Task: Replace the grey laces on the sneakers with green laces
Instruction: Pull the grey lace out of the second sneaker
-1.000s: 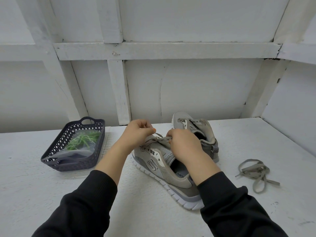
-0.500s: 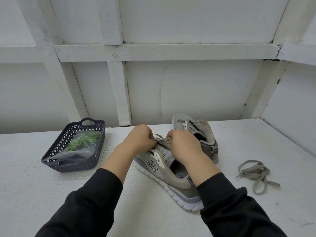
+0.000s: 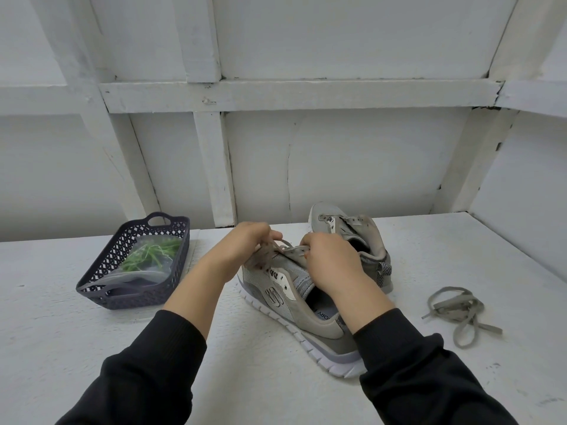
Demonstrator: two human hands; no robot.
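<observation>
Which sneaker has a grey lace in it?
The near sneaker, whose lace the left hand and right hand pinch; the far sneaker behind it shows bare eyelets.

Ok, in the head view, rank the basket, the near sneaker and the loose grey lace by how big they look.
1. Near sneaker and basket: similar spread; the sneaker lies nearer the camera, so I won't rank one above the other.
2. Loose grey lace: plainly the smallest.
</observation>
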